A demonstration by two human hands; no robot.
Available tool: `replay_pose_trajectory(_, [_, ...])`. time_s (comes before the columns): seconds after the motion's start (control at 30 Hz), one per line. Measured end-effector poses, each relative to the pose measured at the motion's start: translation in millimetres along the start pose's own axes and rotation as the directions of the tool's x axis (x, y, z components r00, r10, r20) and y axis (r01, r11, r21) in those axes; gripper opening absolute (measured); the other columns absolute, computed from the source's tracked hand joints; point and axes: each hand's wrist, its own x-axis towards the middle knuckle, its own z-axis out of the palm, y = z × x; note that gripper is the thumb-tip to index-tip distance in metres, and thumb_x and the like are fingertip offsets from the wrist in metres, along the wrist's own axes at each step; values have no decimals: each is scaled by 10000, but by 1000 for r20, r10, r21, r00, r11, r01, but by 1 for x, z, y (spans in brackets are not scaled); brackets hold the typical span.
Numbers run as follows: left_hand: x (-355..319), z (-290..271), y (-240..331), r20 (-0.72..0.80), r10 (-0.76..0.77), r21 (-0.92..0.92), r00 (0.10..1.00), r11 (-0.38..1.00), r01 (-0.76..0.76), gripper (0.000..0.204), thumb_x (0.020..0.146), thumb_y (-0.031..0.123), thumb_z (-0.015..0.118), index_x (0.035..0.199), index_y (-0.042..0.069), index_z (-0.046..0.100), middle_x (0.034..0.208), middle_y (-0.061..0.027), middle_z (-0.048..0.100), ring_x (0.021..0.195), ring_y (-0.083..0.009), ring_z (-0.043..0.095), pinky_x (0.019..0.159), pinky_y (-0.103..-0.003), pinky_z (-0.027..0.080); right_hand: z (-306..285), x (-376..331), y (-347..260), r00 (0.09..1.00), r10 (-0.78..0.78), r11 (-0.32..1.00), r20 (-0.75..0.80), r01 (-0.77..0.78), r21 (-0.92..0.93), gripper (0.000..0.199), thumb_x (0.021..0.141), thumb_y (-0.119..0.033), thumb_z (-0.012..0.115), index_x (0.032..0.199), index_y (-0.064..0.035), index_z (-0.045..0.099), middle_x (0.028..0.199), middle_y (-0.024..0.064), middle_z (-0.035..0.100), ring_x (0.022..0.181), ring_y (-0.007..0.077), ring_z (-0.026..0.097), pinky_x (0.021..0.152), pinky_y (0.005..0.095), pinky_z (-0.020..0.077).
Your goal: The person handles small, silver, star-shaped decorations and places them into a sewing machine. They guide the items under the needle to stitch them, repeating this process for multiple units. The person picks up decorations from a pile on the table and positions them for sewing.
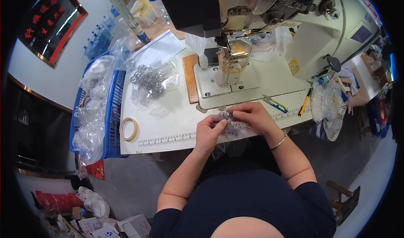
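Both my hands meet at the front edge of the sewing table, pinching a small clear plastic bag [230,131] with a greyish-purple tint. My left hand [207,132] grips its left side with thumb and fingers. My right hand [254,117], with a bracelet on the wrist, pinches its upper right part. Whatever is inside the bag is too small to make out. Just beyond my hands stands the sewing machine [269,11], its needle area above a metal plate [223,81]. A clear bag of small silvery pieces [149,80] lies to the left.
A blue basket [112,120] of plastic bags stands at the left, beside a tape roll [128,129]. Green-and-blue thread snips [275,104] and an orange pen [304,102] lie right of my hands. A printed ruler scale [168,139] runs along the table edge.
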Motion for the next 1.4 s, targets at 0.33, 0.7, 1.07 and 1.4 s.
replay_pose_trajectory(0.33, [0,0,2,52,-109,-43,993,993,111,149,814,115,640,895,-9,620,794,-36,622,682,-83,564,608,-221,470,11,0,18,925,-276,961,-260,274,-44,174,791,-41,677,941,33,631,772,56,632,666,84,580,616,219,495])
replay_pose_trajectory(0.7, [1,-5,7,65,-136,-72,989,987,141,137,807,93,640,888,-14,615,818,-48,624,703,-91,564,645,-226,462,9,-4,5,994,27,971,-108,-1,238,194,835,-106,645,973,22,599,839,55,632,741,99,601,667,243,519])
replay_pose_trajectory(1.07, [-1,-9,11,140,-145,-148,979,975,165,162,820,66,600,945,-35,592,891,-86,634,797,-153,610,740,-302,500,11,-16,8,992,-126,989,-29,123,-87,241,742,8,686,958,12,580,795,18,611,722,67,576,696,206,480])
replay_pose_trajectory(1.4, [-8,-7,23,228,-214,-303,950,912,278,214,818,112,608,993,-8,586,961,-92,635,845,-169,619,763,-324,508,13,-18,6,994,-103,989,-24,100,-108,243,740,10,683,959,8,578,794,8,606,715,62,569,693,205,480])
